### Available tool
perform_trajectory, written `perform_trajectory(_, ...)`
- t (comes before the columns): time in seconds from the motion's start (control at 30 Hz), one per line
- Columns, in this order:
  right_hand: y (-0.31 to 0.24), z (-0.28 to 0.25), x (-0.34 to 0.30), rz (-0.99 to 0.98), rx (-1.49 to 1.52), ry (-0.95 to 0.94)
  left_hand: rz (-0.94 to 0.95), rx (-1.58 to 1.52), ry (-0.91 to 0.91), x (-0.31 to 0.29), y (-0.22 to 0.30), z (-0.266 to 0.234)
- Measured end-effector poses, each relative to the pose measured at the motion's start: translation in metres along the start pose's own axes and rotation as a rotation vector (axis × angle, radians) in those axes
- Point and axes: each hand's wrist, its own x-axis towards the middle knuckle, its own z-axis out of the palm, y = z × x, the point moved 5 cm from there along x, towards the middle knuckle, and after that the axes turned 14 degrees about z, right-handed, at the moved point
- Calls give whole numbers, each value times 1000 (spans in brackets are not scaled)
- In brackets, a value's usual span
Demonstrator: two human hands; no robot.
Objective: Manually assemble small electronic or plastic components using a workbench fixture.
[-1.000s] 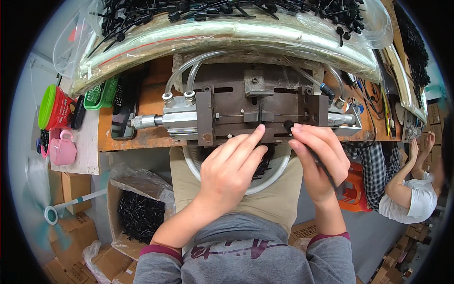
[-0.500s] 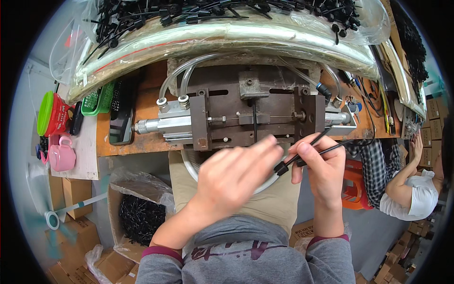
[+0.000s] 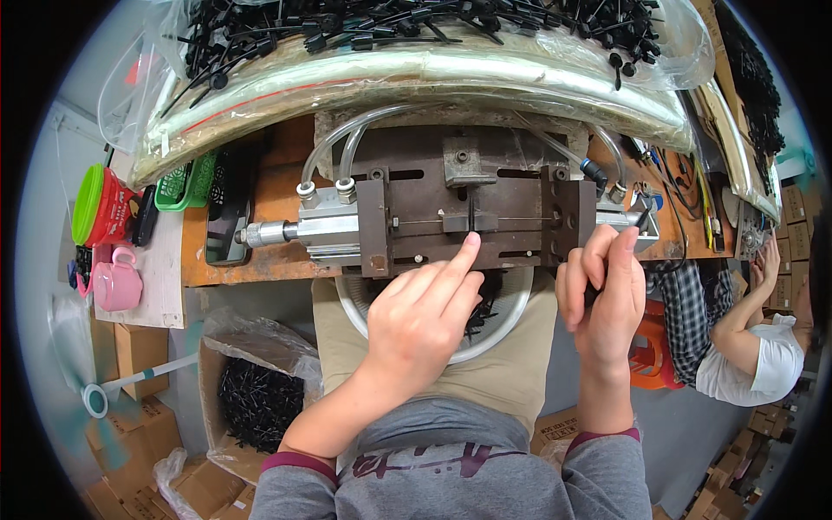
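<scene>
My left hand (image 3: pixel 425 316) reaches in with its index finger stretched out, the tip at the lower end of a thin black stem (image 3: pixel 471 208). That stem stands in the small middle block (image 3: pixel 454 224) of a dark metal fixture (image 3: pixel 425 191). Raised at the fixture's right side, my right hand (image 3: pixel 607 303) is closed around black plastic stems (image 3: pixel 642 220). One tip sticks out above the fingers and a dark end shows by the palm. How many it holds is hidden. Silver air cylinders (image 3: pixel 329 232) flank the fixture.
Heaped black stems (image 3: pixel 381 26) lie on a plastic-wrapped ledge behind. A white-rimmed round container (image 3: pixel 525 303) with black parts sits at my lap. An open box (image 3: pixel 260 403) of black parts stands lower left. A pink cup (image 3: pixel 117 284) and phone (image 3: pixel 227 221) are left; another person (image 3: pixel 745 347) sits right.
My left hand has gone from a blurred sweep beside the right hand to pointing at the fixture. The right hand has turned and closed more. The cylinders' inner rod ends have drawn back outward.
</scene>
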Motion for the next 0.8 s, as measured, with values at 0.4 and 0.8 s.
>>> perform_trajectory(0.4, -16, 3, -3, -16, -188, 28, -31, 47, -90, 9, -4, 3)
perform_trajectory(0.8, -65, 53, 61, -117, -351, -58, -72, -259, 230, 17, -3, -55)
